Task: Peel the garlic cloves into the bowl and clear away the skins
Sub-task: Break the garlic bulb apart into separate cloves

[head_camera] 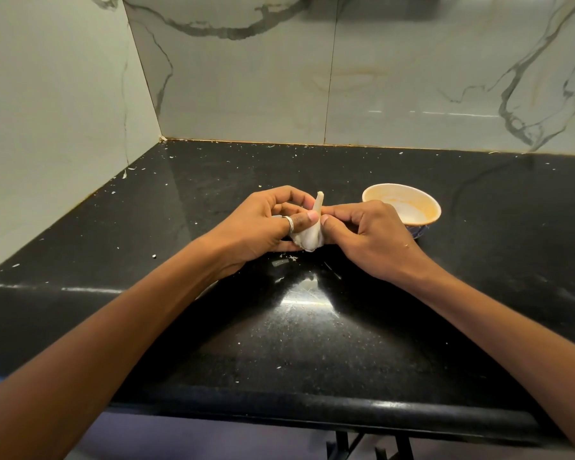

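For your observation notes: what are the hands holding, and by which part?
A garlic bulb: the left hand grips its body, the right hand pinches its upper side.

garlic bulb (309, 235): whole, white and papery, with a pale dry stem pointing up and away. It is held just above the bench (312, 343) between both hands, the left hand (263, 224) wrapped round its left side and the right hand (372, 237) pinching it near the stem.
bowl (409, 210): round, cream inside with an orange tinge and dark blue outside. It stands upright on the bench just right of the bulb, partly behind the right hand.
skins (291, 258): small white flakes lie on the bench below the left hand, and more specks are scattered toward the back and left edges.
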Demonstrator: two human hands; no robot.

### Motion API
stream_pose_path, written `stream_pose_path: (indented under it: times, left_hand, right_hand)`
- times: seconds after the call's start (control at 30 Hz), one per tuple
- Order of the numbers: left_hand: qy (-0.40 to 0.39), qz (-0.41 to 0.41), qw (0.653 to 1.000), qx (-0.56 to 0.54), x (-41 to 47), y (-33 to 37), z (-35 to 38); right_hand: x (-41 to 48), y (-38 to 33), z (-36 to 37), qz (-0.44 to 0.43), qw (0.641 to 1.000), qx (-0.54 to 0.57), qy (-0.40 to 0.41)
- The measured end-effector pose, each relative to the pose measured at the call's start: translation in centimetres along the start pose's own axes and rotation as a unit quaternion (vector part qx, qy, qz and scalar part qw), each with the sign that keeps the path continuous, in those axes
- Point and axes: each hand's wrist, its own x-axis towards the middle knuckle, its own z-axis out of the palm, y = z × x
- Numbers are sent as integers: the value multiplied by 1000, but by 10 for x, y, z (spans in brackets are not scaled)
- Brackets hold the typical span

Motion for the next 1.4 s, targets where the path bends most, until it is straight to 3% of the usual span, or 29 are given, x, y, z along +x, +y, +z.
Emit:
stream_pose_path:
  times: [0.2,0.6,1.03,1.4]
  left_hand:
    - [-7,3,1000,12,-1,1,-1]
    - [-22,10,1000,11,-1,2,-1]
    - [-20,24,998,50,1,-3,-3]
    - [54,110,988,95,4,-7,2]
  right_hand:
    - [0,3,-2,-17,1000,8,-2]
    - [-2,3,5,-42,994,-67,69]
    - [-1,0,1,-30,996,-33,83]
    - [-1,-7,2,-29,994,-60,85]
